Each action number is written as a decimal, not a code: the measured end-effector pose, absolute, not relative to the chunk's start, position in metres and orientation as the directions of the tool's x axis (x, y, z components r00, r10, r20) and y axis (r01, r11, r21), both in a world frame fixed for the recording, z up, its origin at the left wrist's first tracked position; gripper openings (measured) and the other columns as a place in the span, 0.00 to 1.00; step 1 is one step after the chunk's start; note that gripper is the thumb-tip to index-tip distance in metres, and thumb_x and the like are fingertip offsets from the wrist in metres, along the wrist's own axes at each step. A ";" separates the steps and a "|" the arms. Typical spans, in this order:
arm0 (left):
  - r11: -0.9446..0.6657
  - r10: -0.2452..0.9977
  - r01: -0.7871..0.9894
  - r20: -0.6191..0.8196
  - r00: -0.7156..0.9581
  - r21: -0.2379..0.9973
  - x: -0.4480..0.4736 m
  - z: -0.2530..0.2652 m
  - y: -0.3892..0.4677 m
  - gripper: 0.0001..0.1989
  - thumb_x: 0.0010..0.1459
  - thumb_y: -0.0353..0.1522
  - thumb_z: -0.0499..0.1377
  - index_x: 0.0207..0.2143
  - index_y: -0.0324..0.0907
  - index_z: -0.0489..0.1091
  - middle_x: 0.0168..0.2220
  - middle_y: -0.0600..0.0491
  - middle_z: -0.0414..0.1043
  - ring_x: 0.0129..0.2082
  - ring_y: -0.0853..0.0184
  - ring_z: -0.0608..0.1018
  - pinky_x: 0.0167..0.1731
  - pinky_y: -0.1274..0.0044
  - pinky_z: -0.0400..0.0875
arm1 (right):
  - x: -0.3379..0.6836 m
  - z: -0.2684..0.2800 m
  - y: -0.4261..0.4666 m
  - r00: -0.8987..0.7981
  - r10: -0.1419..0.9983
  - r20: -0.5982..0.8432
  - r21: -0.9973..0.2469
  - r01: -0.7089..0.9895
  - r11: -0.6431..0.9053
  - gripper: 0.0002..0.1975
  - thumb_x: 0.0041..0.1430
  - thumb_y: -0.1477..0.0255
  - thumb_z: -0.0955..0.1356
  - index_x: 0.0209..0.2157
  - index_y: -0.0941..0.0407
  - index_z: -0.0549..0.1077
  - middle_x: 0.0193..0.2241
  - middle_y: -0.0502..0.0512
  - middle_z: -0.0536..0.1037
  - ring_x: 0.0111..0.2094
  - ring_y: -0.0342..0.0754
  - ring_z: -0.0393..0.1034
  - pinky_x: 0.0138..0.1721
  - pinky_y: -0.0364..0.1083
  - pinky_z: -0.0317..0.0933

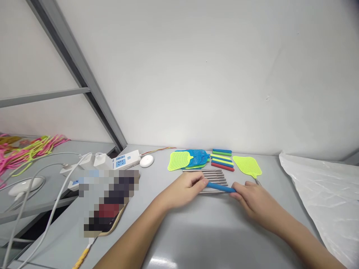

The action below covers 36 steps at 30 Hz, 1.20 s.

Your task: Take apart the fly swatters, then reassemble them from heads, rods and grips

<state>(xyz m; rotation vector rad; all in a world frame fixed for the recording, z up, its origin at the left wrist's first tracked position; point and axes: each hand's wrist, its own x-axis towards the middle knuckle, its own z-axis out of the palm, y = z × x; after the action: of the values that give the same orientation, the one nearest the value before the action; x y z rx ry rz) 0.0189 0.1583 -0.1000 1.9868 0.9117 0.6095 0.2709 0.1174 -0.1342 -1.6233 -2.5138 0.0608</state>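
A blue tube-shaped handle [220, 187] is stretched between my two hands above the table. My left hand [188, 186] pinches its left end between thumb and fingers. Round the right end, my right hand [249, 196] is closed. Just beyond and partly under them lie several metal rods [213, 175] side by side. Behind the rods are a yellow-green fly swatter head [179, 160] and a stack of blue fly swatter heads [199, 157]. Several coloured handles, among them a red one [223, 166], lie in a row. A yellow-green fly swatter head with a metal rod [248, 165] lies beyond my right hand.
White plastic sheeting [325, 194] covers the table's right side. On the left are a blurred-out phone-like object [112, 205], a power strip [126, 160], white cables and a round white device [146, 161]. Pink and yellow strands [36, 149] lie beyond the metal frame [84, 82].
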 end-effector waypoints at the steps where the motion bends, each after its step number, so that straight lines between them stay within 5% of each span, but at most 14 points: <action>1: -0.374 0.782 0.376 0.071 0.619 0.848 0.019 -0.100 0.158 0.16 0.64 0.40 0.47 0.25 0.41 0.56 0.25 0.59 0.56 0.26 0.73 0.59 0.26 0.79 0.54 | 0.271 -0.134 0.117 -0.402 0.911 0.093 -0.136 0.901 0.411 0.18 0.68 0.61 0.51 0.30 0.54 0.61 0.21 0.52 0.68 0.26 0.49 0.61 0.25 0.44 0.46; 13: -0.147 0.817 0.125 0.050 0.574 0.981 0.022 -0.115 0.160 0.20 0.63 0.44 0.46 0.23 0.41 0.54 0.20 0.60 0.52 0.20 0.74 0.56 0.22 0.79 0.50 | 0.282 -0.117 0.123 -0.267 0.944 0.192 -0.392 0.861 0.324 0.17 0.64 0.56 0.58 0.31 0.52 0.66 0.25 0.50 0.72 0.30 0.49 0.62 0.30 0.46 0.54; 17: -0.160 0.786 0.195 0.006 0.618 0.968 0.014 -0.110 0.166 0.20 0.62 0.42 0.49 0.21 0.40 0.57 0.20 0.59 0.55 0.20 0.74 0.58 0.23 0.79 0.53 | 0.289 -0.114 0.123 -0.282 0.918 0.279 -0.433 0.816 0.382 0.16 0.63 0.57 0.60 0.29 0.52 0.68 0.23 0.50 0.71 0.27 0.46 0.61 0.30 0.46 0.54; 20: -0.146 0.721 0.251 -0.071 0.689 0.957 0.011 -0.100 0.165 0.17 0.61 0.38 0.51 0.21 0.39 0.62 0.22 0.57 0.63 0.24 0.73 0.63 0.27 0.79 0.57 | 0.288 -0.114 0.123 -0.337 0.893 0.299 -0.468 0.764 0.445 0.14 0.62 0.58 0.63 0.29 0.52 0.70 0.22 0.49 0.70 0.26 0.45 0.60 0.29 0.45 0.53; 23: 0.059 0.550 0.292 -0.275 0.789 0.955 0.015 -0.097 0.158 0.14 0.60 0.39 0.50 0.30 0.40 0.68 0.28 0.54 0.70 0.25 0.73 0.67 0.26 0.79 0.59 | 0.280 -0.114 0.123 -0.391 0.876 0.282 -0.512 0.711 0.482 0.13 0.60 0.58 0.65 0.29 0.52 0.72 0.21 0.48 0.69 0.26 0.44 0.61 0.29 0.44 0.54; 27: 0.277 0.377 0.266 -0.359 0.854 0.923 0.026 -0.106 0.147 0.17 0.59 0.46 0.52 0.38 0.41 0.66 0.23 0.57 0.65 0.18 0.74 0.63 0.21 0.79 0.57 | 0.260 -0.106 0.122 -0.487 0.851 0.195 -0.563 0.655 0.503 0.11 0.57 0.58 0.68 0.30 0.51 0.74 0.25 0.49 0.72 0.30 0.45 0.64 0.32 0.44 0.58; 31: 0.315 0.467 0.173 -0.311 0.828 0.933 0.021 -0.106 0.150 0.17 0.56 0.47 0.57 0.36 0.43 0.62 0.20 0.63 0.49 0.18 0.76 0.54 0.22 0.80 0.57 | 0.243 -0.087 0.135 -0.446 0.877 0.179 -0.666 0.601 0.442 0.16 0.60 0.58 0.65 0.47 0.49 0.69 0.42 0.54 0.72 0.43 0.48 0.66 0.42 0.47 0.62; 34: -0.020 0.759 0.259 -0.154 0.633 0.966 0.002 -0.100 0.166 0.17 0.59 0.47 0.52 0.33 0.42 0.63 0.24 0.59 0.58 0.23 0.73 0.62 0.26 0.79 0.59 | 0.233 -0.084 0.167 -0.340 0.922 0.184 -0.717 0.595 0.363 0.17 0.66 0.60 0.57 0.50 0.50 0.66 0.47 0.55 0.70 0.47 0.48 0.66 0.46 0.49 0.62; 36: -0.239 0.927 0.471 0.056 0.370 0.849 -0.011 -0.101 0.180 0.16 0.61 0.45 0.49 0.32 0.42 0.64 0.29 0.56 0.65 0.29 0.70 0.67 0.30 0.77 0.59 | 0.223 -0.091 0.197 -0.295 0.940 0.174 -0.669 0.664 0.333 0.17 0.66 0.60 0.56 0.47 0.52 0.69 0.45 0.56 0.70 0.42 0.47 0.68 0.42 0.47 0.63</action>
<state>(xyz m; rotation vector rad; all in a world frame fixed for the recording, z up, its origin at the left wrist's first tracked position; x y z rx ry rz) -0.0112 0.1797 -0.1013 1.8575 1.2161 0.7456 0.2228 0.1966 -0.0911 -1.4021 -2.0544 0.6570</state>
